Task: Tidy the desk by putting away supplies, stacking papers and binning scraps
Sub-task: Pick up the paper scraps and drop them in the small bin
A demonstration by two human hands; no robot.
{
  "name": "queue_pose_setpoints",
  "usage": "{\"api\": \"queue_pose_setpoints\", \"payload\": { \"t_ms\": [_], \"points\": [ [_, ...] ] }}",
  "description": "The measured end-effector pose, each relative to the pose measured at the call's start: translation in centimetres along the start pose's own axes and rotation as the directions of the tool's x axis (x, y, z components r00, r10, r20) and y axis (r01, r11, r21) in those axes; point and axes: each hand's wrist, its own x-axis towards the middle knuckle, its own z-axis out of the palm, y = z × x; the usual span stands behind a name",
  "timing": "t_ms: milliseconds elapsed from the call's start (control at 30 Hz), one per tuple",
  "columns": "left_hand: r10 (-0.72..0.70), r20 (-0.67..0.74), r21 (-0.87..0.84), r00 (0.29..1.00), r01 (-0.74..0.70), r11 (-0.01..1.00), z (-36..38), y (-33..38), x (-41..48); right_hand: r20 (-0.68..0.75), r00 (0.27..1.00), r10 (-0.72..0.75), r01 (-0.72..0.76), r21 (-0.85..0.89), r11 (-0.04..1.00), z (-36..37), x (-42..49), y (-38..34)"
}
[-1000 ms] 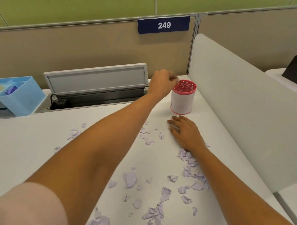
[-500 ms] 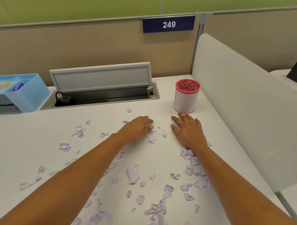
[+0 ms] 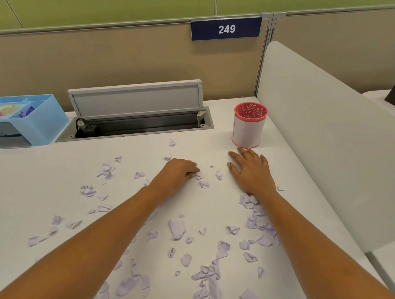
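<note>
Torn lilac paper scraps (image 3: 177, 228) lie strewn over the white desk (image 3: 25, 177), thickest near the front edge and in a ridge along the right forearm. Several carry printed letters; one small piece reads "ted w", and the rest are too small to read.

The left hand (image 3: 177, 172) rests mid-desk, knuckles up, its fingers curled down around a few scraps at their tips. The right hand (image 3: 251, 169) lies palm down on the desk with fingers straight and spread, holding nothing, its fingertips just short of the pen cup (image 3: 249, 127). That cup stands upright near the back right corner, with a white wrap and a red rim cut in a rose pattern.

Behind the hands a grey cable tray (image 3: 134, 100) is sunk in the desk, lid raised, with a black plug (image 3: 86, 128) at its left end. A blue desk organiser (image 3: 41, 123) sits at the far left, a white divider panel (image 3: 326, 133) runs along the right, and a navy plate (image 3: 226, 29) on the partition reads "249".

A second ago the left hand was up at the cup's rim; half a second ago it lay on the scraps with straighter fingers, and now they are curled. The right hand has kept its place
</note>
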Motion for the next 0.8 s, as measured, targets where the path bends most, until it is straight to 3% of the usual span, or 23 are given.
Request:
{"api": "queue_pose_setpoints", "payload": {
  "t_ms": [433,800],
  "points": [
    [-0.131,-0.126,-0.122,0.983,0.116,0.986,-1.6,0.5,1.8,-0.015,1.000,-0.001,0.001,0.014,1.000,-0.1,0.0,0.0],
    [0.031,-0.300,-0.175,0.953,-0.087,0.981,-7.3,8.6,12.3,-0.035,0.999,-0.011,0.011,0.008,1.000,0.0,-0.1,-0.1]
  ]
}}
